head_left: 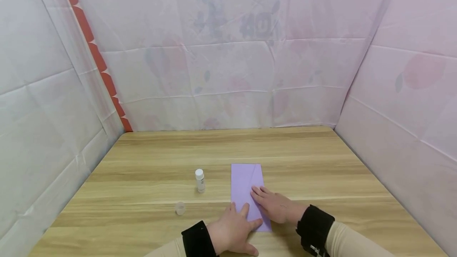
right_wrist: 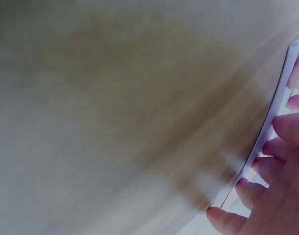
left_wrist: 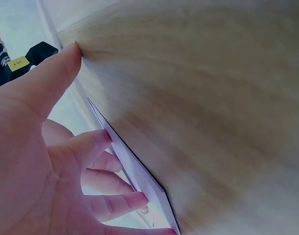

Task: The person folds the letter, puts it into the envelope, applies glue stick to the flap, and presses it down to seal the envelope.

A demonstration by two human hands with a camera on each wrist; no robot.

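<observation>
**Folded purple paper being pressed flat by both hands**

A folded purple paper (head_left: 247, 187) is being held down on the wooden desk (head_left: 321, 162), near its front edge. The paper's near left corner is being pressed by the left hand (head_left: 233, 231), its grip released, fingers laid straight. The paper's middle is being covered by the right hand (head_left: 275, 205), its grip likewise released and flat. A small white bottle (head_left: 200, 180) is standing just left of the paper, and a clear cap (head_left: 180, 208) is lying near it
</observation>
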